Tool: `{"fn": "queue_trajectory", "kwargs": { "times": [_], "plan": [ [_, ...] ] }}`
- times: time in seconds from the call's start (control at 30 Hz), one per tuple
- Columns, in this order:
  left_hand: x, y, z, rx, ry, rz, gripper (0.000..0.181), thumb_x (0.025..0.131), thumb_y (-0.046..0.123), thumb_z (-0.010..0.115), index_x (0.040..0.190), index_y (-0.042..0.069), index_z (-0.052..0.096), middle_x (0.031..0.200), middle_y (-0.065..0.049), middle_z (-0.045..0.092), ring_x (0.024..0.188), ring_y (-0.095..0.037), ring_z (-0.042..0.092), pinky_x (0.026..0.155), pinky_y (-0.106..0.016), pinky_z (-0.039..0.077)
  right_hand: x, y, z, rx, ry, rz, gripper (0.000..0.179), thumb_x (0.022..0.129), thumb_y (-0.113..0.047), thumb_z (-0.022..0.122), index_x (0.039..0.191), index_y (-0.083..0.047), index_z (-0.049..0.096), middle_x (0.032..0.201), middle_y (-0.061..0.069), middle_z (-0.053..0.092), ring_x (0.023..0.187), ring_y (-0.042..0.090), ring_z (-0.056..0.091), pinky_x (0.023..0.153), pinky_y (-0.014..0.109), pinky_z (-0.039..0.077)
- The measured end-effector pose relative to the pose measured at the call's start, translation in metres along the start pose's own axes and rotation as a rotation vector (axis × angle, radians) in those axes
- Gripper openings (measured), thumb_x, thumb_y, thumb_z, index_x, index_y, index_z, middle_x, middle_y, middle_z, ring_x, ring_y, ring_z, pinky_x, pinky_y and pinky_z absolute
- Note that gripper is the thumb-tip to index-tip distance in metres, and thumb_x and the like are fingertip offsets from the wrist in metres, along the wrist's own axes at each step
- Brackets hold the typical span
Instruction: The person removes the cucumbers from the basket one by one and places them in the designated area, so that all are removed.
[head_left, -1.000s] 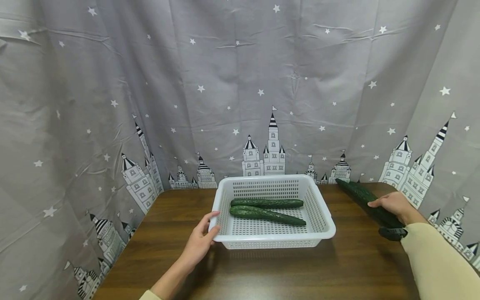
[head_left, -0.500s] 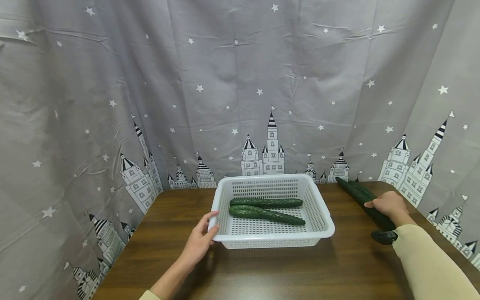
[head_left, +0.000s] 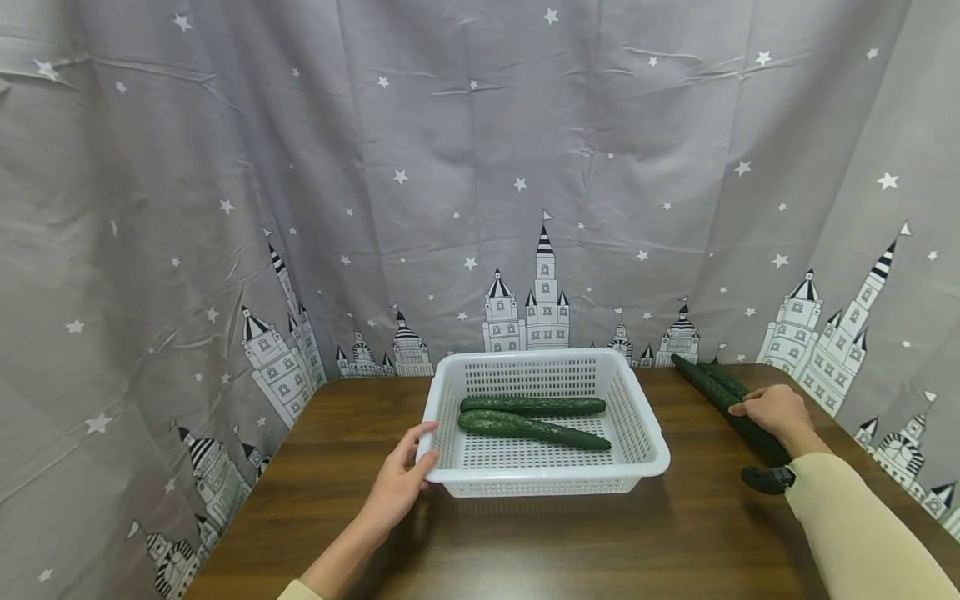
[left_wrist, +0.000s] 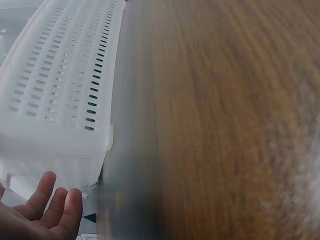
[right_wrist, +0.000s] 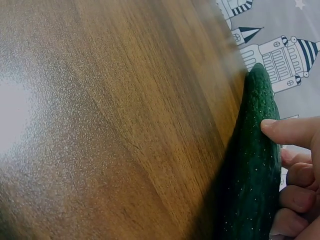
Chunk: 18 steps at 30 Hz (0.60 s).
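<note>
Gap between basket [head_left: 540, 476] and held cucumber [head_left: 716, 395]

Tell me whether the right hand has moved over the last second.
Yes: in the head view, the right hand has shifted slightly left against the curtain, toward the white basket.

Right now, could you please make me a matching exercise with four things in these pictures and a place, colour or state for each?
1. left hand
2. right hand
3. basket
4. curtain

A. mostly grey
B. holding a cucumber outside the basket
C. white
D. at one end of the basket

Pairs: 1-D, 2-B, 3-C, 4-A
</note>
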<state>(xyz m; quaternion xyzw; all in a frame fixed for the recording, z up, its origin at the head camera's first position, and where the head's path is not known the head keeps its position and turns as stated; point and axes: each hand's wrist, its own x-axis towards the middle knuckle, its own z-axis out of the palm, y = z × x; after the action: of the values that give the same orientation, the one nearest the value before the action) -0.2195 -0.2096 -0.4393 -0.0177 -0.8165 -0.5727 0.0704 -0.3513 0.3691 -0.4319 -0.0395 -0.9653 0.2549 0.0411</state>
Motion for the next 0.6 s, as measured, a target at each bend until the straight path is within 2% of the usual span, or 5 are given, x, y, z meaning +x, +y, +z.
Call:
{"fn": "queue_trajectory", "kwargs": {
  "times": [0.13,0.3,0.6],
  "plan": [
    [0.001,0.000,0.000,-0.005,0.000,0.003,0.045,0.100,0.013,0.061,0.144,0.019,0.051,0.107,-0.018,0.064,0.084,-0.018,0.056,0.066,-0.026,0.047,0.000,-0.002,0.000,-0.002,0.017,-0.014,0.057,0.084,-0.036,0.075,0.115,0.011,0.068,0.125,0.039,0.058,0.111,0.060,0.052,0.085,0.063,0.049],
    [0.001,0.000,0.000,-0.002,0.001,0.003,0.045,0.100,0.014,0.061,0.144,0.020,0.051,0.108,-0.017,0.064,0.085,-0.018,0.056,0.067,-0.026,0.047,0.003,-0.012,0.000,0.024,0.012,-0.023,0.054,0.089,-0.035,0.070,0.118,0.011,0.067,0.128,0.040,0.055,0.113,0.059,0.052,0.086,0.061,0.050],
    [0.000,0.000,-0.001,0.005,0.000,0.006,0.044,0.099,0.014,0.061,0.142,0.020,0.052,0.106,-0.017,0.064,0.084,-0.018,0.057,0.067,-0.027,0.048,0.010,-0.050,-0.005,0.094,0.020,-0.058,0.050,0.090,-0.032,0.069,0.117,0.009,0.068,0.134,0.040,0.051,0.123,0.058,0.045,0.100,0.063,0.042]
  ]
}}
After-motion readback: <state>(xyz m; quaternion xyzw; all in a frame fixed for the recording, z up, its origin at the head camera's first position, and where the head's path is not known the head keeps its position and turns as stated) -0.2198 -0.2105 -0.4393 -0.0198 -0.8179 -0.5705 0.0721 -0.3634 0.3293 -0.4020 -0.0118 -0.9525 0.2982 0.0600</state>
